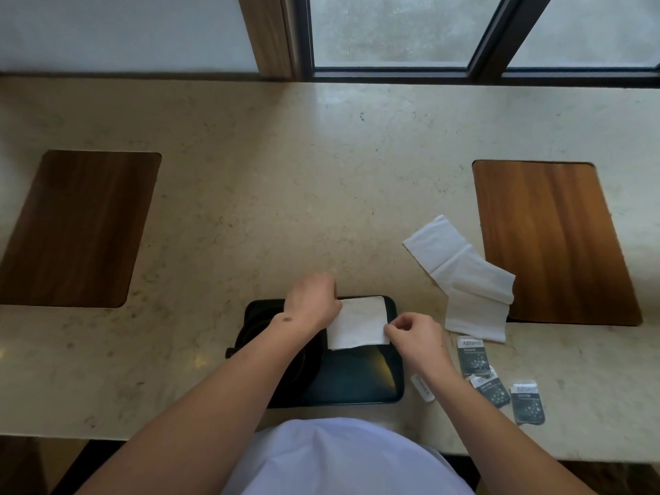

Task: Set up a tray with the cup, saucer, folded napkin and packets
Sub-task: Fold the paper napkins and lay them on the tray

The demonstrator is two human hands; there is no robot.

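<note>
A dark tray (360, 387) lies on the stone counter just in front of me. On its left half sit a dark saucer and cup (264, 334), mostly hidden under my left forearm. A folded white napkin (360, 325) lies over the tray's far right part. My left hand (314, 300) pinches the napkin's far left edge. My right hand (414, 337) pinches its near right corner. Several grey packets (473, 357) lie on the counter to the right of the tray, with a small white packet (423, 387) beside the tray's right rim.
Loose unfolded white napkins (464, 276) lie on the counter at the right, partly overlapping a wooden inset panel (550, 241). A second, darker wooden panel (78, 226) is set in the counter at the left. A window runs along the far wall.
</note>
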